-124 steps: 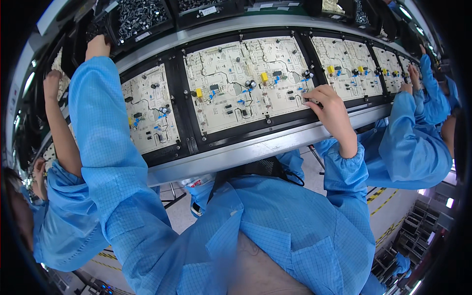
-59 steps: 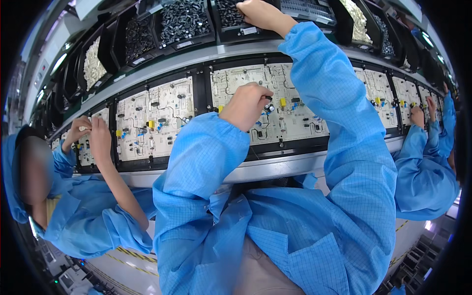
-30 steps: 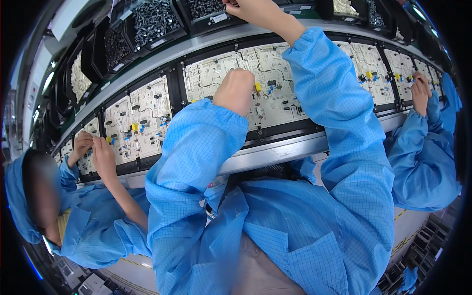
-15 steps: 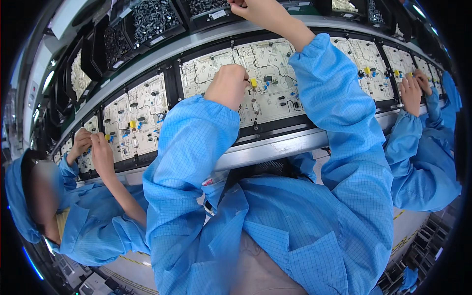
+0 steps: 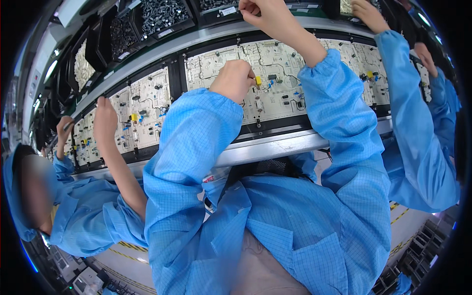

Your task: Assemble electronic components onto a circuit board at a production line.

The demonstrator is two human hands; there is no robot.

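We see 2 pale printed circuit boards side by side on the bench (image 5: 275,145), the left board (image 5: 206,69) and the right board (image 5: 275,109), within a black frame (image 5: 175,81). The left hand (image 5: 231,81) is over their seam, fingertips just beside a yellow block-shaped component (image 5: 258,80); its grip is curled inward, and we cannot tell whether it pinches a part. We judge the step in hand to be close work among the components; the next move seems to call for careful fingertip alignment. The right hand (image 5: 270,18) hangs near a black bin (image 5: 211,15) of small dark parts, its grip bent, contents unclear. Farther out are a heap of shiny dark components (image 5: 162,19), a heap of pale components (image 5: 83,66), and 2 co-workers' hands: a left-side hand (image 5: 105,120) and a right-side hand (image 5: 371,15). The left hand and left sleeve (image 5: 199,123) hide much of the left board; the right sleeve (image 5: 339,98) crosses the right board's far edge.
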